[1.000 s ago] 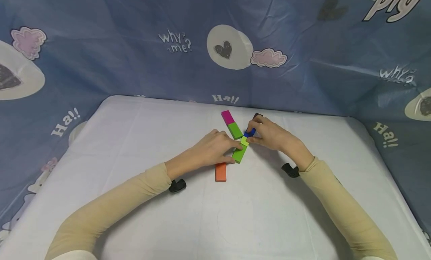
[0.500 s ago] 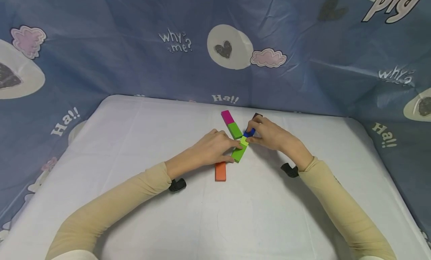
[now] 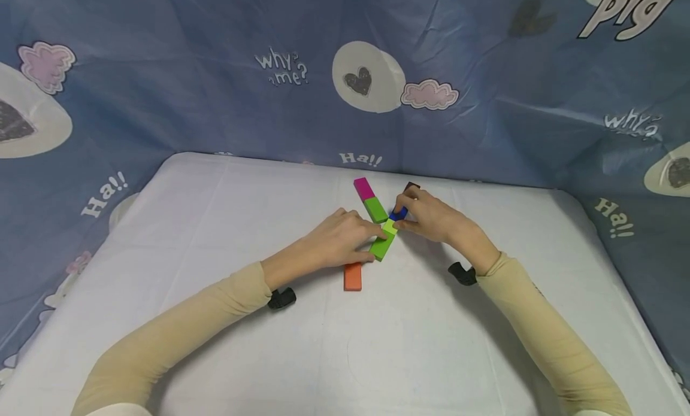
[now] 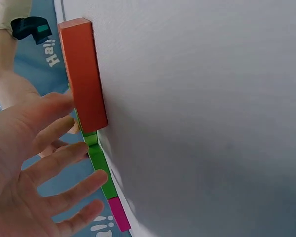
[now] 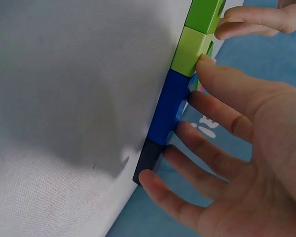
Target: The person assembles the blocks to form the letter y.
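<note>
A slanted row lies on the white table: a green block (image 3: 383, 246), a yellow-green block (image 3: 390, 225), a blue block (image 3: 399, 214) and a black block (image 5: 149, 157). My left hand (image 3: 341, 239) pinches the green block, its index finger near the yellow-green joint and its thumb at the near end. From the right, my right hand (image 3: 433, 215) grips the row, its thumb against the yellow-green block and index finger over the blue one. Its other fingers extend along the blue and black blocks in the right wrist view. Neighbouring blocks appear to touch end to end.
Just left of the row, a magenta block (image 3: 363, 188) and another green block (image 3: 375, 209) lie end to end. An orange block (image 3: 353, 277) lies below my left hand. A blue printed cloth (image 3: 215, 93) stands behind the table.
Both hands keep almost the same place and hold. Only a very slight shift of the view and hands shows; the blocks keep their arrangement.
</note>
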Demonstrator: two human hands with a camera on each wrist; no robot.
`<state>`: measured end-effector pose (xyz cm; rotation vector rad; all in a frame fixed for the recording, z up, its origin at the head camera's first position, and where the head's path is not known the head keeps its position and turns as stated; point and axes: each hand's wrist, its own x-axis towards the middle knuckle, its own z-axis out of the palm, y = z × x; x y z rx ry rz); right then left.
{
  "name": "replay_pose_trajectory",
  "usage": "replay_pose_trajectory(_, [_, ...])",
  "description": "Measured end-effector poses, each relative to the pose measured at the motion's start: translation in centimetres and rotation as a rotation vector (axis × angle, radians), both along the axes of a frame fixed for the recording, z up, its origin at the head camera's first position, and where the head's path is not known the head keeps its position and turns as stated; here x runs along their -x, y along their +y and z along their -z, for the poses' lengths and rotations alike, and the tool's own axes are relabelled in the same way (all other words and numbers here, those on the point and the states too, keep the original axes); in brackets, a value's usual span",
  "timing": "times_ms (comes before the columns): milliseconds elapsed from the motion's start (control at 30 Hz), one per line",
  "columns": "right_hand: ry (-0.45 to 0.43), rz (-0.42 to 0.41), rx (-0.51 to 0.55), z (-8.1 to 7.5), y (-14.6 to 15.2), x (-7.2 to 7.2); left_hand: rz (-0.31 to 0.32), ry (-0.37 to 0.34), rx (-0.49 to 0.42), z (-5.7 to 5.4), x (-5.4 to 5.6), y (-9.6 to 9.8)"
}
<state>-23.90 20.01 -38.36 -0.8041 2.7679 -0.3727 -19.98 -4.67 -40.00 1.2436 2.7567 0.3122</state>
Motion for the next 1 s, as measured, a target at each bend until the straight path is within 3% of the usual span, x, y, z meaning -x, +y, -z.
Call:
replay_pose_trajectory(533, [0.019,0.006,-0.025,0.0,-0.1,-0.2,-0.032,0.002,-0.06,0.2,-1.0,-2.4])
replay_pose_trajectory(700, [0.046,-0.005,-0.026,-0.1,-0.4,-0.4,-0.039,0.046,-0.069,0.1,-2.0,-3.1])
replay_pose_trajectory(1000, [0.12,-0.097,-0.016,-0.2,-0.9,-1.7,-0.056,0.14,-0.046,0.4,-4.4,-3.7])
